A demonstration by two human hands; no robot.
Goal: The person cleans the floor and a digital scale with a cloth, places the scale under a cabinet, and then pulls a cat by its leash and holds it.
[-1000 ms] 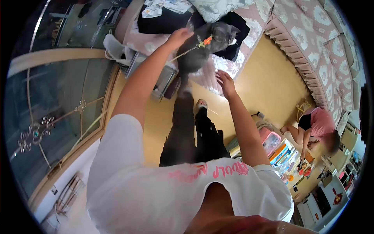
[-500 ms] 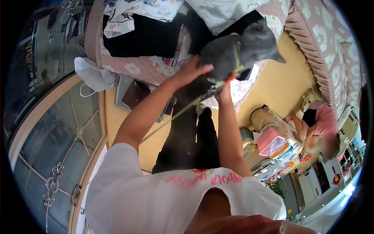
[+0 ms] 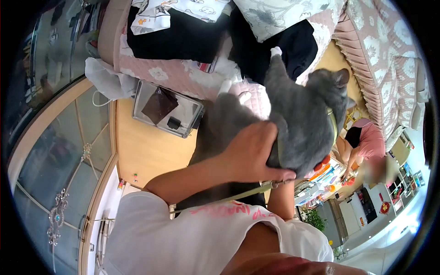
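A grey cat (image 3: 300,114) with white paws is held up in front of my chest, its head towards the right. My left hand (image 3: 254,149) is closed around the cat's hind part, thumb pressed along its lower side. From below, my right forearm (image 3: 281,201) reaches up behind the cat; that hand's fingers are hidden by its body. A yellow-green harness strap (image 3: 333,121) circles the cat near its neck. A pale green leash (image 3: 236,196) runs from a metal clip below my left thumb across to the left. One hind leg and the tail area are blurred.
Ahead is a bed (image 3: 158,73) with black clothes (image 3: 176,43), a white printed shirt (image 3: 153,20) and a pillow (image 3: 279,16). A clear storage box (image 3: 146,98) sits on the floor. Glass doors (image 3: 50,160) stand left. Another person (image 3: 369,140) sits at right by a cluttered table.
The cat has come from over the bed's edge back towards my chest and to the right. My left hand has moved with it, onto its hind part. My right hand has gone behind its body.
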